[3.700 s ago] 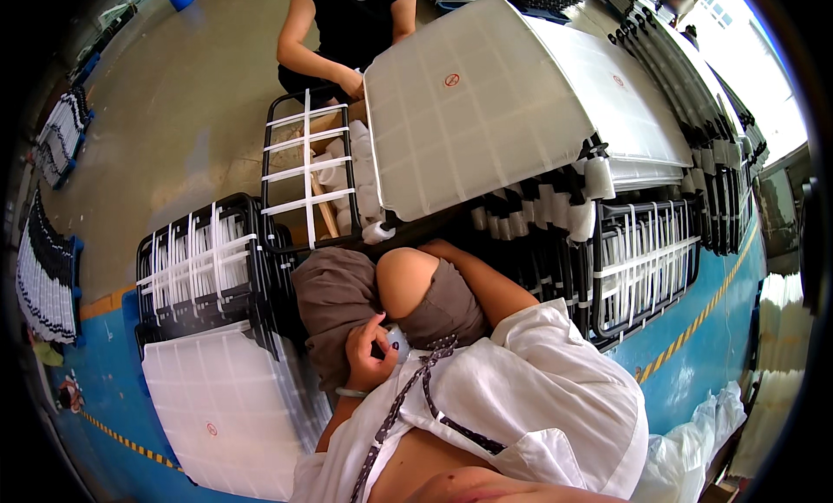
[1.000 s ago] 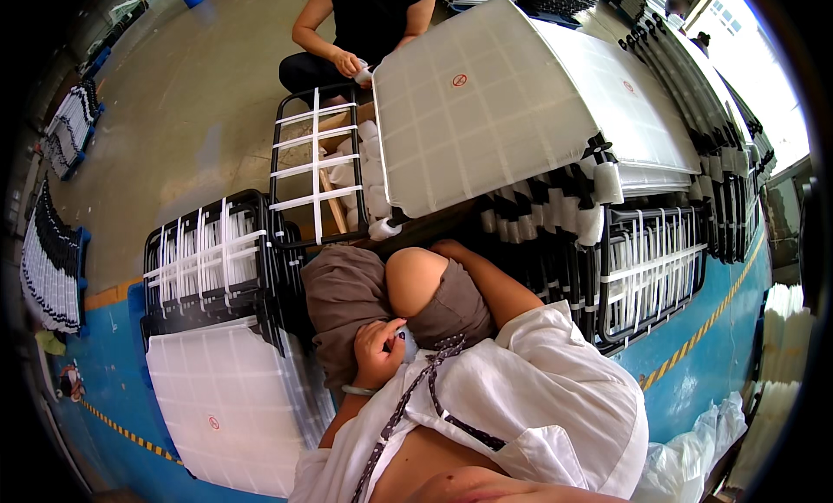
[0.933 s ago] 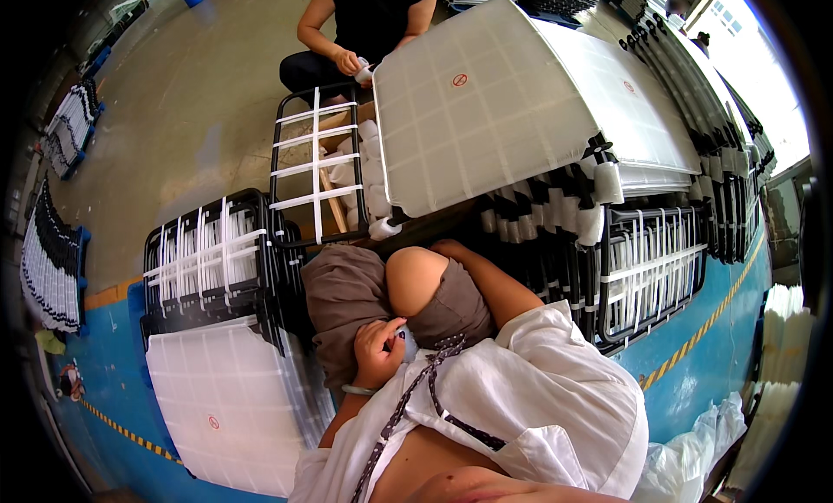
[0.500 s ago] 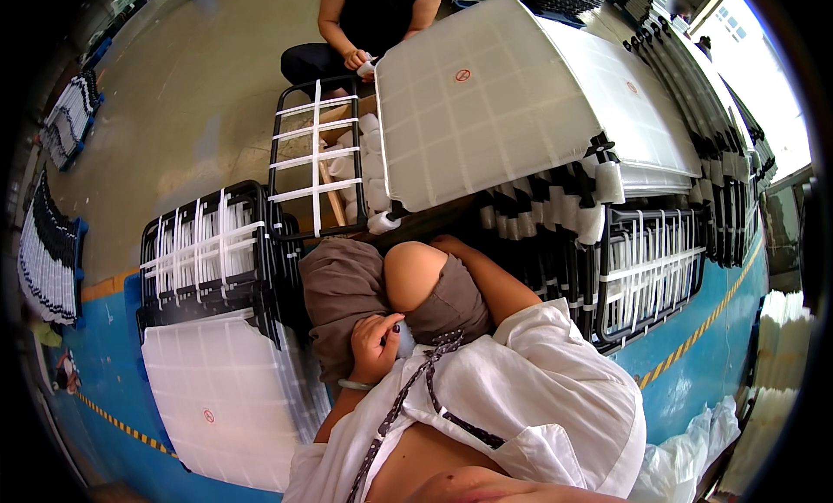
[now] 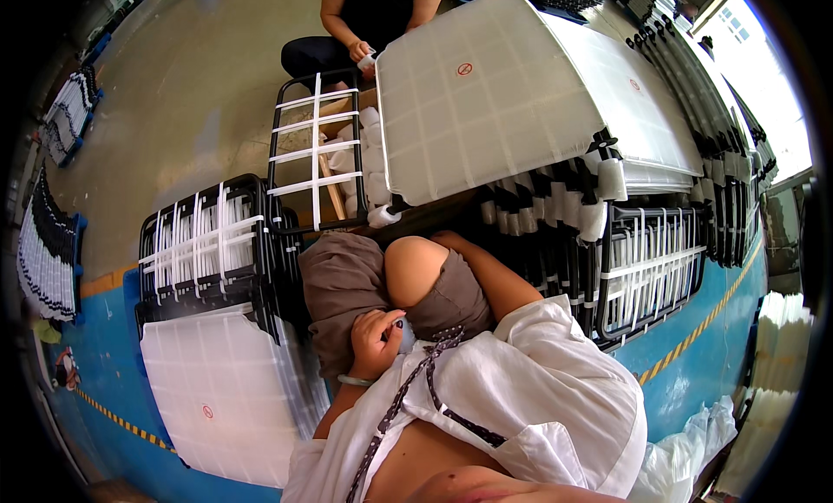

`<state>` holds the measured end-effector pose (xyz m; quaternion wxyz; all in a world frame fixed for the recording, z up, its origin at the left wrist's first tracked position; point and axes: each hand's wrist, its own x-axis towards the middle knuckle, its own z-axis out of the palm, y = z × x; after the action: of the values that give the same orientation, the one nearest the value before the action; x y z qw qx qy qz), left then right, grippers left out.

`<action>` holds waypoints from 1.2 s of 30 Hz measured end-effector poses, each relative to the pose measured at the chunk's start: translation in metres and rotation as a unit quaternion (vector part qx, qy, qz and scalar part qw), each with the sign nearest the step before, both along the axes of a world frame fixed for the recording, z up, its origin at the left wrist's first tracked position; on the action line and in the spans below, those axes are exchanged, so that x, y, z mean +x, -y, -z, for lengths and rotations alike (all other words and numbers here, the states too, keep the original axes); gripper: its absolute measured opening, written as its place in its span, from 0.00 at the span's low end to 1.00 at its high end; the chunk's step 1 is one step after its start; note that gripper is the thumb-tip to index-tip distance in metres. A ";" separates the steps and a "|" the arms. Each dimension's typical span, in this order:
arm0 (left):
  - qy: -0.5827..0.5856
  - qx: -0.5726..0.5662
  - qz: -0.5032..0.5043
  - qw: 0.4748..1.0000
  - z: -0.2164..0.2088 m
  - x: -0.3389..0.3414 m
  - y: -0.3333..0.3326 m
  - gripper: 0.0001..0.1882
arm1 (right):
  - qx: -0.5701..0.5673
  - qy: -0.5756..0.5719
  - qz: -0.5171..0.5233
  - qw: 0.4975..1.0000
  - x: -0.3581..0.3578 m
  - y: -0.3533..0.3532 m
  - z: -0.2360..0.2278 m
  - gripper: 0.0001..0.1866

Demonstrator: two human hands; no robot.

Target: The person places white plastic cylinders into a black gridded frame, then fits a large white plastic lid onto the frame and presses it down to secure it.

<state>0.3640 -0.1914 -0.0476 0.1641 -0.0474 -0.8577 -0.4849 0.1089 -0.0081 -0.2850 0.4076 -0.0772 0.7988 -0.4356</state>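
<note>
My left hand (image 5: 375, 340) rests on my lap with its fingers curled round a pale bluish, rounded piece (image 5: 406, 336), mostly hidden by the hand. Past my bare knee, my right hand (image 5: 447, 240) shows only in part, low beside the frames; its fingers are hidden. Before me lies a folding frame (image 5: 490, 100) with a translucent white cover and a small red round mark. White foam sleeves (image 5: 382, 215) wrap its near corners. To its left stands a black tube frame (image 5: 276, 147) crossed by white straps, with loose white foam sleeves (image 5: 347, 160) in a box behind it.
Across from me another person (image 5: 382, 17) sits holding a white sleeve. Strapped black frames (image 5: 204, 243) and covered panels (image 5: 217, 390) are stacked at my left. More strapped frames (image 5: 655, 260) stand at the right. A clear plastic bag (image 5: 685, 451) lies at the lower right.
The view has shifted very slightly. My hands keep their places; the other person's hand by the panel's edge has moved a little.
</note>
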 end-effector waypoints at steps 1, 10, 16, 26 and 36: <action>0.000 0.000 0.001 1.000 0.000 -0.001 0.000 0.08 | 0.000 0.000 0.001 1.000 0.000 -0.001 -0.001 0.19; -0.013 -0.003 -0.007 1.000 0.002 0.000 0.000 0.08 | 0.026 0.010 -0.029 0.999 0.004 0.005 -0.027 0.16; -0.007 -0.012 0.000 1.000 0.000 -0.002 -0.002 0.09 | 0.035 -0.004 -0.058 0.998 0.003 0.000 -0.024 0.16; -0.015 -0.009 -0.002 1.000 0.000 -0.003 -0.002 0.09 | 0.074 -0.017 -0.076 0.994 0.002 0.000 -0.037 0.15; -0.027 -0.013 -0.010 1.000 0.005 0.002 0.003 0.11 | -0.230 -0.311 0.183 0.904 0.014 0.032 -0.090 0.34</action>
<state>0.3656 -0.1945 -0.0525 0.1913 -0.0540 -0.8595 -0.4709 0.1231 -0.0404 -0.1952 0.0222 -0.1529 0.7624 -0.6283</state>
